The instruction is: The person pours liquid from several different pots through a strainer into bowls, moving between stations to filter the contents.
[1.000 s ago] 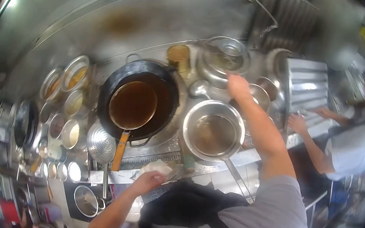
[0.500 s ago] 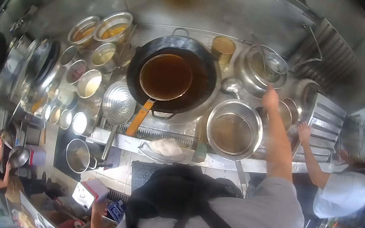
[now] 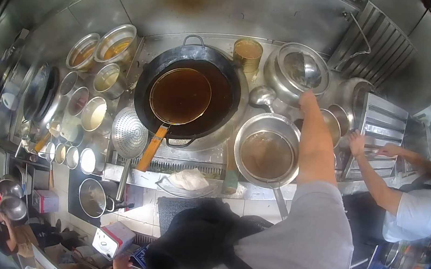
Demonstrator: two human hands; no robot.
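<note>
- At a steel kitchen counter [image 3: 147, 179], a person in a gray shirt reaches the right hand [image 3: 308, 99] to the near side of a wide metal pot [image 3: 274, 78]; the fingers are largely out of sight, so whether they grip anything cannot be told.
- The pot sits toward the back, just right of an open tin can [image 3: 246, 64], with a shiny, rounded metal piece inside it.
- Low in the frame, the left hand [image 3: 122, 265] is near a white-and-red box [image 3: 112, 239]; whether it is grasping or free cannot be told.
- Closer to the person, a saucepan [image 3: 248, 129] holds cloudy liquid, its handle extending past the counter's front edge.
- Between that saucepan and a black wok [image 3: 142, 92] lies a ladle [image 3: 262, 96].
- Dark brown liquid fills the wok, where a round strainer [image 3: 181, 96] rests, its wooden handle [image 3: 152, 148] over the near rim.
- Left of the wok, a perforated skimmer [image 3: 129, 132] lies flat; a pale cloth [image 3: 191, 178] sits on a plate [image 3: 164, 186] at the front edge.
- At right, a co-worker's hands [image 3: 356, 143] are at a ridged metal panel [image 3: 386, 116].
</note>
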